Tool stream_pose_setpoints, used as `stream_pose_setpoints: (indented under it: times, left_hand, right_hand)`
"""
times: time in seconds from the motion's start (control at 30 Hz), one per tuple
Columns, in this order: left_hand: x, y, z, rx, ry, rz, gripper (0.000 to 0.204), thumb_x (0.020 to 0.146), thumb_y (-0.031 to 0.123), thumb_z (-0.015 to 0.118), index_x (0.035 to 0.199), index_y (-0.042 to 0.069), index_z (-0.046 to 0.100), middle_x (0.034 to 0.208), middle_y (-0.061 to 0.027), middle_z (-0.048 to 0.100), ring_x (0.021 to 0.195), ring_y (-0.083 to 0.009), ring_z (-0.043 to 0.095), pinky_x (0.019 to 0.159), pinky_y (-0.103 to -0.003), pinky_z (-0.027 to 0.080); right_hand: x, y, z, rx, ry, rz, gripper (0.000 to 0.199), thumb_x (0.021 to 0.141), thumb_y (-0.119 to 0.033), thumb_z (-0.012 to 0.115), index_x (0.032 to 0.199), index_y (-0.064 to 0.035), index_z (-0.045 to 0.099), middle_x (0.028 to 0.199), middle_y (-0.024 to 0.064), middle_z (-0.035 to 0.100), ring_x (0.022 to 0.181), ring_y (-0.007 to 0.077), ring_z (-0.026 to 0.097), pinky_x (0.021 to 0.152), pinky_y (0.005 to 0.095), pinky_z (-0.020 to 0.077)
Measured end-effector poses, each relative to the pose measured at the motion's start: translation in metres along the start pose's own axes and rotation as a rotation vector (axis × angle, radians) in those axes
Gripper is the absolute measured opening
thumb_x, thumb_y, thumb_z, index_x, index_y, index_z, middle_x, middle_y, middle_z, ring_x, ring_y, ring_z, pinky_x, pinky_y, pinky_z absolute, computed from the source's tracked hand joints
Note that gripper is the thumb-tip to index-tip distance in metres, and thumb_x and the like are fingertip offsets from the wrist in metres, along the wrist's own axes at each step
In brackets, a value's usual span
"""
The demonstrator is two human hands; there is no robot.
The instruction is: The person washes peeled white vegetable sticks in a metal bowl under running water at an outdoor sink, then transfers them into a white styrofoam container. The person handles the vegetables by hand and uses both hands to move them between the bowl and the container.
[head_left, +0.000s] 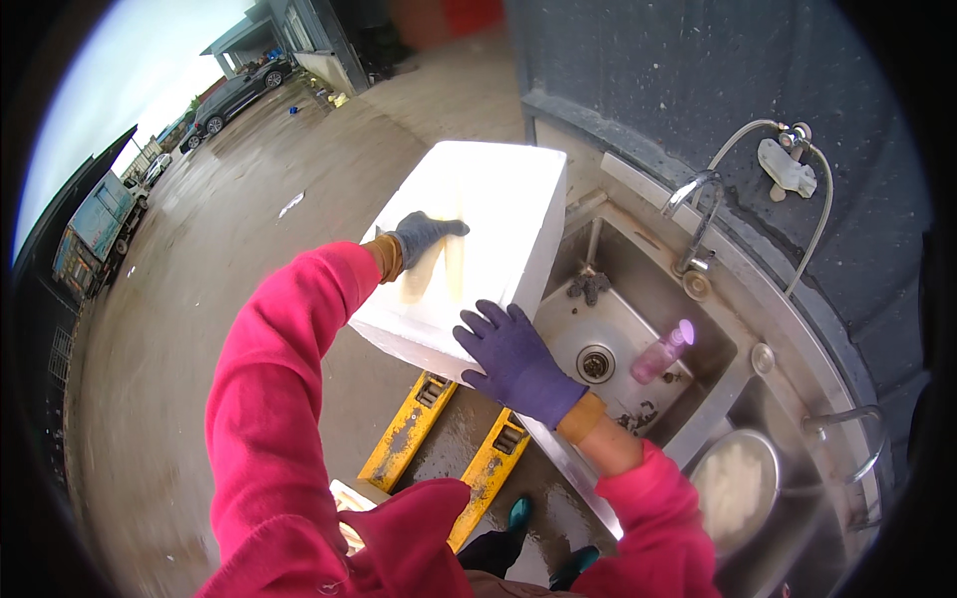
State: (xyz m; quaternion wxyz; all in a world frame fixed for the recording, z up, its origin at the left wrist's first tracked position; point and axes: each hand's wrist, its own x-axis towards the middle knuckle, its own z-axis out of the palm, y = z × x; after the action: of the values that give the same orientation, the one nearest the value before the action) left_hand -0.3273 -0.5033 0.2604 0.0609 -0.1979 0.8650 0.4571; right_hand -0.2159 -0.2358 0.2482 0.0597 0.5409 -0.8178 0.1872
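Observation:
A large white foam box (488, 189) stands in front of me, left of the steel sink. Over its bright top face, my left hand (424, 239) in a grey-blue glove reaches in from the left, a finger or thumb stretched to the right. The other fingers of that hand are partly hidden, and I see no object in it. My right hand (523, 364), in a purple glove, spreads its fingers at the box's near right corner; the fingertips overlap the box edge. Dim tan streaks show on the top face beside my left hand.
Yellow forks of a pallet jack (409, 434) lie below the box, near my boots (520, 513). The sink basin (618, 299) holds a pink bottle (663, 352). A round pan (738, 488) sits in the second basin. Curved faucets (698, 199) rise along the wall; vehicles (234, 100) stand far left.

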Motion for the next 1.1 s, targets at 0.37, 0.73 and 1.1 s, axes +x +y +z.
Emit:
stream_pose_setpoints:
  times: [0.37, 0.73, 1.1]
  left_hand:
    - [0.023, -0.039, 0.046, 0.405, -0.331, -0.24, 0.065, 0.069, 0.046, 0.081, 0.113, 0.0, 0.068, 0.109, -0.014, 0.067, 0.097, -0.0258, 0.061, 0.088, -0.035, 0.047]
    - [0.028, -0.005, 0.018, 0.481, -0.446, -0.265, 0.093, 0.078, 0.055, 0.073, 0.142, -0.003, 0.04, 0.137, -0.0229, 0.046, 0.124, -0.0389, 0.049, 0.092, -0.049, 0.051]
    - [-0.031, 0.048, 0.021, 0.147, -0.216, 0.354, 0.052, 0.093, 0.02, 0.068, 0.136, -0.001, 0.049, 0.127, -0.0152, 0.06, 0.114, -0.0179, 0.056, 0.095, -0.029, 0.047]
  right_hand:
    - [-0.006, 0.008, 0.025, -0.008, 0.105, -0.019, 0.052, 0.084, -0.021, 0.065, 0.132, -0.0079, 0.05, 0.135, 0.0107, 0.052, 0.136, 0.0304, 0.039, 0.111, 0.0519, 0.0299]
    - [-0.008, 0.01, 0.038, 0.037, 0.229, 0.02, 0.039, 0.085, -0.017, 0.061, 0.122, -0.0045, 0.056, 0.131, 0.0107, 0.053, 0.133, 0.0282, 0.042, 0.112, 0.0503, 0.0307]
    - [-0.133, 0.025, 0.019, -0.021, 0.28, 0.263, 0.058, 0.08, -0.025, 0.068, 0.129, -0.0006, 0.052, 0.139, 0.0169, 0.048, 0.132, 0.0323, 0.041, 0.11, 0.048, 0.0332]
